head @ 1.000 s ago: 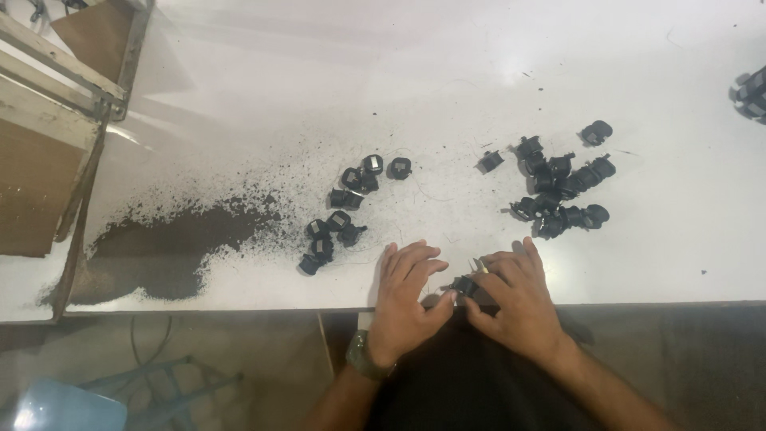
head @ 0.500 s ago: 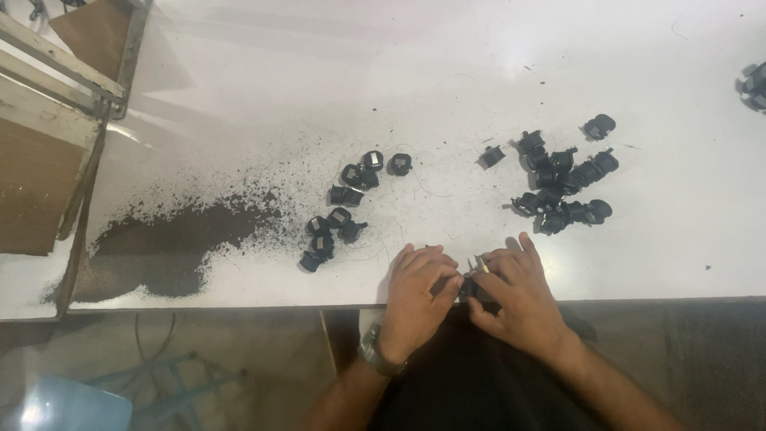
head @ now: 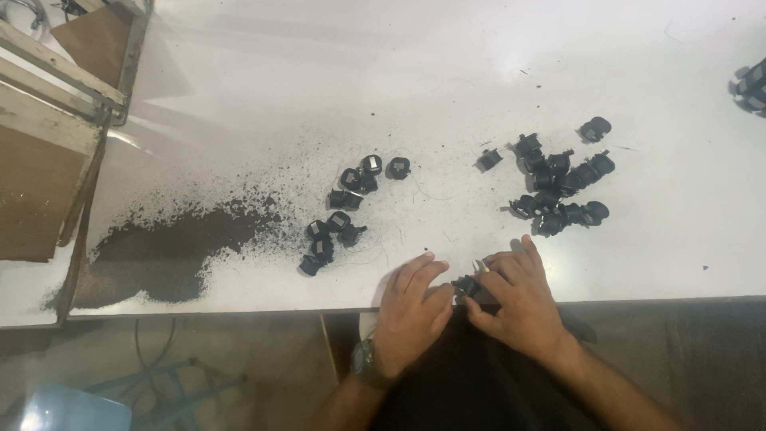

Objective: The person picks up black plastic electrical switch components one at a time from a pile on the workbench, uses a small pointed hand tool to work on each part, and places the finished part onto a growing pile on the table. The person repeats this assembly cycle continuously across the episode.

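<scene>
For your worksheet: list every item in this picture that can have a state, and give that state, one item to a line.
left hand: on the table edge, fingers on a small black part
right hand: pinching the same part
small black part: held between both hands
left cluster of parts: loose, scattered
right cluster of parts: loosely heaped
dark powder: spilled across the white table

My arms are bare to the elbow — no sleeves, no gloves. My left hand (head: 411, 307) has a dark wristwatch (head: 364, 363) strapped at the wrist — round face, dark band. My right hand (head: 519, 299) wears nothing, no ring showing.
</scene>
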The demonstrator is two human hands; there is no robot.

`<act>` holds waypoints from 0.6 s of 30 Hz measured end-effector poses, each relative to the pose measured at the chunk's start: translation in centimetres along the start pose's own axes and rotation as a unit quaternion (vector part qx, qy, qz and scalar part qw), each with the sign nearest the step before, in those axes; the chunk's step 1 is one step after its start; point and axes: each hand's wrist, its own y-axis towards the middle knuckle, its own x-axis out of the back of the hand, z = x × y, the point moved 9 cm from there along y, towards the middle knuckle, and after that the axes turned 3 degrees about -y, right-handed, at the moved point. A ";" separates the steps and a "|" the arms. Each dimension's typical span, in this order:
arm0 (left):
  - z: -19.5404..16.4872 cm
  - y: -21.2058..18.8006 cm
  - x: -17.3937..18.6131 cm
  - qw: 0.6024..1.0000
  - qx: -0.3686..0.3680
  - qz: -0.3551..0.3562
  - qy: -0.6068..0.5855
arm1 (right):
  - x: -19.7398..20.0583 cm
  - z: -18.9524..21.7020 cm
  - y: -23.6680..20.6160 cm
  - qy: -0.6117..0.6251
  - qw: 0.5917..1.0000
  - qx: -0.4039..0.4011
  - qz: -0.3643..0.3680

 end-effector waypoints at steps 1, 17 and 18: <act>-0.4 -0.1 0.2 1.000 -0.015 0.006 0.002 | 0.1 0.2 0.0 0.001 1.000 0.005 -0.004; 2.1 0.9 1.5 0.966 0.181 0.008 -0.184 | 0.8 1.2 0.1 -0.003 1.000 0.003 -0.005; 2.3 0.6 1.2 0.959 0.207 0.018 -0.193 | 0.9 1.3 0.0 -0.003 1.000 -0.001 -0.007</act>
